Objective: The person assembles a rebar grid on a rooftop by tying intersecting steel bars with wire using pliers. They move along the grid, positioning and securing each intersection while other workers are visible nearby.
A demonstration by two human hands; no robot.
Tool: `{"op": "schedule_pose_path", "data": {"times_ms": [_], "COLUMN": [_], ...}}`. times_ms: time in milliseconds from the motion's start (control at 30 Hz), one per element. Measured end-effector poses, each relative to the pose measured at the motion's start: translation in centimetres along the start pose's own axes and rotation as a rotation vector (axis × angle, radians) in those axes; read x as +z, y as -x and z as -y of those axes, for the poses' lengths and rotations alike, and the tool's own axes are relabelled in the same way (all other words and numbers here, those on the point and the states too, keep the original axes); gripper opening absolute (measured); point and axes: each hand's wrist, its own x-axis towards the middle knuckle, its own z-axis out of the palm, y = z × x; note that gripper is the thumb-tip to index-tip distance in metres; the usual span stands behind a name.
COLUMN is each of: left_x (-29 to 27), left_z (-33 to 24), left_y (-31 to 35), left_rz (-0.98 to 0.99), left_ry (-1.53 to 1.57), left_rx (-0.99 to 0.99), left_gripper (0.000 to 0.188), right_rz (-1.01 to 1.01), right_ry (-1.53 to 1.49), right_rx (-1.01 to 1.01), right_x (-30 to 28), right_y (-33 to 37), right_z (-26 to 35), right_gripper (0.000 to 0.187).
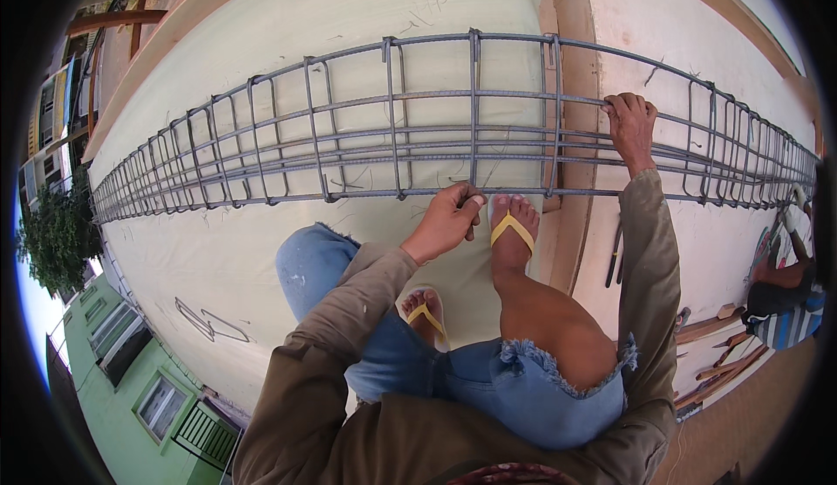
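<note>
Hand room between stirrups, long bars crossing

I see a long grey rebar cage, its rectangular stirrups spaced apart, stretched crosswise over pale flooring.

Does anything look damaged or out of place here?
Yes: a bent loop, probably wire, lies loose on the pale surface, apart from the steel cage. The jeans are also frayed at the right knee.
</note>
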Motion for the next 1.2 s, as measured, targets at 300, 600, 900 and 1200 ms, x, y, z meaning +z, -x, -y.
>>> {"op": "schedule_pose_path", "data": {"times_ms": [300,600,900,1200], "left_x": [1.0,2.2,-2.8,-3.8], "left_z": [-1.4,-4.9,-9.0,-9.0], "left_y": [-1.6,-5.7,-3.9,-2.9], "left_rz": [0.049,0.005,-0.201,-0.439], "left_ry": [0.278,0.292,0.105,0.738], "left_rx": [-0.206,-0.122,0.172,0.327], "left_gripper": [0.025,0.026,0.028,0.026], "right_rz": [0.108,-0.106,0.645,0.545], "right_ry": [0.020,-0.701,-1.352,-0.854], "right_rx": [0.014,0.278,0.267,-0.025], "right_x": [2.2,-1.1,-4.6,-3.9], "right_y": [-1.3,-0.1,5.8,8.3], "right_z": [-0.6,6.7,19.4,23.9], "right_gripper": [0.015,0.036,0.051,0.033]}}
